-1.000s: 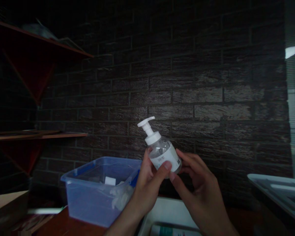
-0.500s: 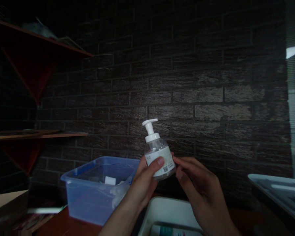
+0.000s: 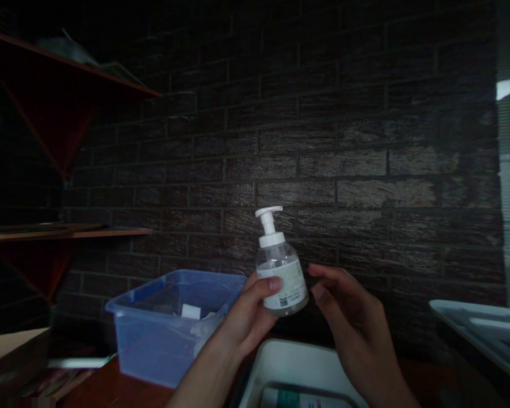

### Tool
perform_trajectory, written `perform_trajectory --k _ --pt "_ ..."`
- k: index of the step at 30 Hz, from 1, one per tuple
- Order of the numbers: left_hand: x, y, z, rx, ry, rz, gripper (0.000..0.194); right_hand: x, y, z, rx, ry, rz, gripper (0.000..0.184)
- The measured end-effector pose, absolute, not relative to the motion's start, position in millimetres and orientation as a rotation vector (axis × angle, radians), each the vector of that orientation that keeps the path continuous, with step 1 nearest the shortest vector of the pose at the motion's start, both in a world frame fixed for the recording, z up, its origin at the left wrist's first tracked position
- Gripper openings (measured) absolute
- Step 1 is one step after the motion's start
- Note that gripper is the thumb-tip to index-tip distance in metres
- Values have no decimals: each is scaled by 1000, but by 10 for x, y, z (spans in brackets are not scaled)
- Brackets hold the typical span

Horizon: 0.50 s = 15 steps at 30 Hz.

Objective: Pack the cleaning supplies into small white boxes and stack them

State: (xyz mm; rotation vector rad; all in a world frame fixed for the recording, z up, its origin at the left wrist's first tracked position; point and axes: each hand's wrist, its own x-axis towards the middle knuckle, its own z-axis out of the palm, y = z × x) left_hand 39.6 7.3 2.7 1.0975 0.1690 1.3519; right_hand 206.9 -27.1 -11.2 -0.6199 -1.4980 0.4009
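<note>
A clear pump bottle (image 3: 284,283) with a white pump top and a printed label is held up in front of the wall, tilted slightly to the left. My left hand (image 3: 249,317) is wrapped round it from the left, thumb pressed on the label and the other fingers hidden behind. Just to the bottle's right, my right hand (image 3: 352,317) is apart from it, fingers curved and thumb separated, with nothing visible between them. Below the hands sits a pale tray (image 3: 297,354) with a white and green package (image 3: 289,398) inside, partly cut off by the frame.
On the left stands a translucent blue bin (image 3: 148,345) holding white items. Dark red wall shelves (image 3: 110,232) jut out further left, above a cardboard box (image 3: 15,345). A light-rimmed container (image 3: 484,323) is at the right. Behind everything is a dark brick wall (image 3: 280,141).
The bottle has shifted slightly right and turned a little more upright in my left hand. My right hand's fingers have come away from the bottle's side.
</note>
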Motion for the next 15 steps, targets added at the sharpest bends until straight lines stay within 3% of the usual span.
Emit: perform_trajectory --k 4,15 --pt "414 74 -11 1147 216 1357 45 2081 -261 -118 -602 -1518 388 26" --pt "481 2 10 1180 292 1398 48 2089 -227 -107 -642 -1556 371 32"
